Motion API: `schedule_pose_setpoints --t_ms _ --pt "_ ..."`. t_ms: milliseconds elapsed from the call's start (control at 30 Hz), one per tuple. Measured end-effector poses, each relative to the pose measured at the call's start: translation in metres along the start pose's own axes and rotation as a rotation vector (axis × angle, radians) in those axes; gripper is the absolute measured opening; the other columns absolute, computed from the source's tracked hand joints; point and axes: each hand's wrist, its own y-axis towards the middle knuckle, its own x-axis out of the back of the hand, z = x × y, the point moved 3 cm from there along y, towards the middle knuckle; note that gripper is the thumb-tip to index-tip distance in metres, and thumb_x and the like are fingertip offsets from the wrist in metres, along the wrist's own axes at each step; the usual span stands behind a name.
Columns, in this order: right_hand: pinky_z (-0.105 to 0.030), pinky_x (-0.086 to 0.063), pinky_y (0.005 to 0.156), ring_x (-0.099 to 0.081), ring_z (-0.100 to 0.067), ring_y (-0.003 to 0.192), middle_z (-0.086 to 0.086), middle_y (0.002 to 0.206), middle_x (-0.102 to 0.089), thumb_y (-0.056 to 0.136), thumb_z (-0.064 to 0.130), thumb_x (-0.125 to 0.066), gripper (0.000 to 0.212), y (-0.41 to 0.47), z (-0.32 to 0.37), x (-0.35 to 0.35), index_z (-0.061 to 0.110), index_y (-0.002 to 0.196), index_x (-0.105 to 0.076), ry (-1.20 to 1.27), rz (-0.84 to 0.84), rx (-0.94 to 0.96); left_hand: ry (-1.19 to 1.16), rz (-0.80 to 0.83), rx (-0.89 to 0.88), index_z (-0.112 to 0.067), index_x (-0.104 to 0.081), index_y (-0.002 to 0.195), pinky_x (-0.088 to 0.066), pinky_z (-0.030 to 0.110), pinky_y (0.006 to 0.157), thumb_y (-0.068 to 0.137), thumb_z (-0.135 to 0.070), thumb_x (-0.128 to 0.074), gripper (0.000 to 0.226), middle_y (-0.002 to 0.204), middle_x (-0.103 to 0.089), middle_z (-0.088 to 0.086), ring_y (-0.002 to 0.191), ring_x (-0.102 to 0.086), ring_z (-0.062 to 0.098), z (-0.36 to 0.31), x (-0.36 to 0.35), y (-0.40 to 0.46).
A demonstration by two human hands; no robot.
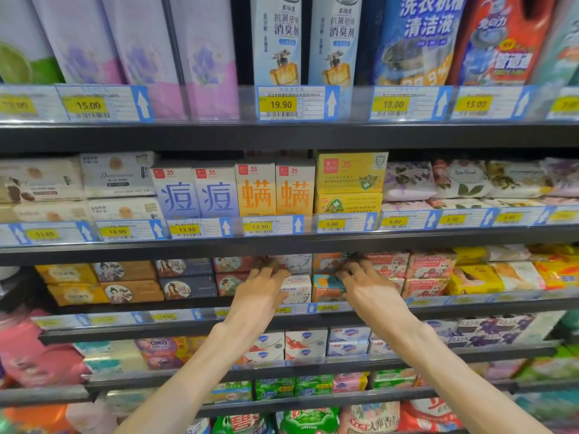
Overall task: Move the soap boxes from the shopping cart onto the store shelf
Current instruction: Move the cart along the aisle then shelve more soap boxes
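Note:
Both my hands reach into the third shelf (pixel 188 308) from the top, among the soap boxes. My left hand (pixel 263 288) lies with spread fingers against the left side of a stack of white soap boxes (pixel 297 289). My right hand (pixel 368 286) rests with splayed fingers on the right side of the neighbouring orange and teal soap boxes (pixel 326 289). The two stacks stand side by side between my hands, behind the price rail. Neither hand lifts a box off the shelf. The shopping cart is out of view.
Pink goat soap boxes (pixel 429 274) stand right of my right hand, and dark blue and brown portrait boxes (pixel 188 278) to the left. Shelves above hold tall boxes (pixel 275 192) and bottles; shelves below hold more soap. The shelf edge above (pixel 282 245) hangs low over my fingers.

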Motion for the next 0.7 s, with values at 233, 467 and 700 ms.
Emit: schedule_pose_setpoints --t_ms 233,467,700 --pt "-0.035 -0.057 0.061 -0.06 -0.026 0.096 -0.003 0.107 -0.063 0.055 0.008 -0.09 0.067 0.0046 0.0064 -0.0049 0.018 0.116 -0.064 0.052 0.064 -0.009 0.033 0.074 0.056 -0.028 -0.044 0.141 -0.05 0.037 0.089 0.1 -0.034 -0.053 0.043 0.134 -0.052 0.003 0.12 -0.047 0.026 -0.0029 -0.0022 0.0058" --pt "-0.035 -0.057 0.062 -0.065 -0.026 0.094 -0.004 0.107 -0.067 0.05 0.011 -0.095 0.073 0.0074 0.0079 -0.0038 0.018 0.116 -0.065 0.044 0.081 -0.052 0.046 0.062 0.039 -0.028 -0.045 0.14 -0.051 0.036 0.087 0.099 -0.035 -0.054 0.042 0.132 -0.054 0.001 0.118 -0.049 0.025 -0.0044 -0.0041 0.0065" --pt "-0.037 -0.057 0.059 -0.065 -0.028 0.096 -0.006 0.108 -0.066 0.047 0.01 -0.095 0.077 0.0064 0.0072 -0.0101 0.018 0.118 -0.065 0.089 0.085 -0.077 0.074 0.055 0.05 -0.03 -0.043 0.141 -0.051 0.037 0.087 0.1 -0.034 -0.053 0.043 0.132 -0.054 0.001 0.118 -0.049 0.025 -0.0063 -0.0067 0.0063"
